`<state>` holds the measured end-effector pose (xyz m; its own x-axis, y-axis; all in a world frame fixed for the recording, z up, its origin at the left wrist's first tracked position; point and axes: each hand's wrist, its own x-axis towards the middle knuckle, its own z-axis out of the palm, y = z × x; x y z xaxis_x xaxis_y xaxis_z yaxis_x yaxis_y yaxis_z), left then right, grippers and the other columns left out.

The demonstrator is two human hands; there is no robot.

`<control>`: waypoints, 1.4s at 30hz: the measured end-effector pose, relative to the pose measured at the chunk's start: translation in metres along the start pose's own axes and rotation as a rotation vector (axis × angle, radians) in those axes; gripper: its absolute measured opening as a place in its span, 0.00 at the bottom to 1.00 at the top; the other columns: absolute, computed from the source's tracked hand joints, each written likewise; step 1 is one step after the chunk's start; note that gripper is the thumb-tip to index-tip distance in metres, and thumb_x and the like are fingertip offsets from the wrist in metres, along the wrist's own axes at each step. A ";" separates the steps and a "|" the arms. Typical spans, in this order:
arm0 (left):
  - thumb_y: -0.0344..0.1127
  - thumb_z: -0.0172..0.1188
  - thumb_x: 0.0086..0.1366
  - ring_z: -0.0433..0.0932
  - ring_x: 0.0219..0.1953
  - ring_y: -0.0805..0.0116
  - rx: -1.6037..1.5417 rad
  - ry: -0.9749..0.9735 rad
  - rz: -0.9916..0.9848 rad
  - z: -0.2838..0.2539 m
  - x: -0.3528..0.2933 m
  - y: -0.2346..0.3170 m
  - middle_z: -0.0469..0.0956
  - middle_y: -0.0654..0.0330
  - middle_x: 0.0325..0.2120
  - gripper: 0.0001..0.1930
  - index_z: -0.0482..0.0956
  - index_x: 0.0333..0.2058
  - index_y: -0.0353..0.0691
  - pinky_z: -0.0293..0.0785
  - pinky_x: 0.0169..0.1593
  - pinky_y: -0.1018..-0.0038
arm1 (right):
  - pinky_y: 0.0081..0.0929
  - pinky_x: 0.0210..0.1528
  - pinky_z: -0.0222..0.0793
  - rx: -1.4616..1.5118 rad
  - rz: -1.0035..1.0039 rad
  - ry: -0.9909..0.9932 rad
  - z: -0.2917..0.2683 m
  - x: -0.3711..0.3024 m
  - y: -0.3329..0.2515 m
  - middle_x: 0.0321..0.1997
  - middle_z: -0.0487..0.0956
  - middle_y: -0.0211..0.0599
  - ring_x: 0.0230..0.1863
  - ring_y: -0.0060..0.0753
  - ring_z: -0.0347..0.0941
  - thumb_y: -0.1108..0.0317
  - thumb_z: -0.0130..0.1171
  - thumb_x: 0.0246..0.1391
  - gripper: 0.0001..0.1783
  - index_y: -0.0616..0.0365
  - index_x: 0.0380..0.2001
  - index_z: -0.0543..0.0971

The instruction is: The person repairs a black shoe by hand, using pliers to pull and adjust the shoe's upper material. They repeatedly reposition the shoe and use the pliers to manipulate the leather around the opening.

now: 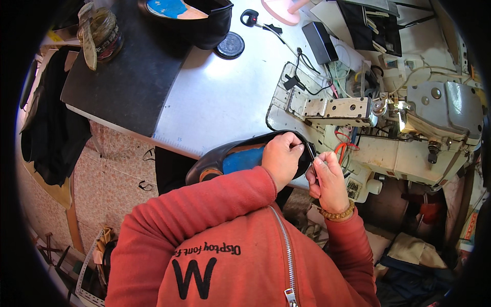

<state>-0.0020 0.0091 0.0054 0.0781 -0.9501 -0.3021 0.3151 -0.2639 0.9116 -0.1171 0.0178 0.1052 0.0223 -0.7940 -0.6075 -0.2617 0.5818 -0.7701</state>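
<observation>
A black shoe piece [219,159] with a blue patch inside lies along the table's near edge, partly under my left forearm. My left hand [282,157] is closed in a pinch at its right end, with thumb and finger pressed together on the black rim. Just to the right, my right hand [330,179] grips a thin dark metal tool [310,150] that points up along the same rim. The tool's kind is unclear because my fingers cover much of it. My left palm side and whatever lies beneath it are hidden.
A sewing machine [353,110] with a long arm stands close by on the right. Across the table [204,97] are another black shoe [217,25], a round dark tin [229,45], a black box [319,42] and loose cables. A glue jar [105,33] with a brush stands far left.
</observation>
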 end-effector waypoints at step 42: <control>0.31 0.59 0.58 0.76 0.29 0.49 0.012 -0.043 0.066 -0.004 0.003 -0.005 0.77 0.48 0.24 0.06 0.76 0.28 0.33 0.70 0.34 0.61 | 0.15 0.13 0.41 -0.110 -0.015 -0.019 -0.001 0.010 -0.007 0.19 0.65 0.28 0.11 0.13 0.47 0.65 0.45 0.66 0.05 0.50 0.42 0.62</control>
<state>0.0006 0.0078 -0.0009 0.0581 -0.9717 -0.2289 0.2995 -0.2018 0.9325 -0.1164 0.0053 0.1045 0.0455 -0.7985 -0.6003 -0.3654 0.5460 -0.7539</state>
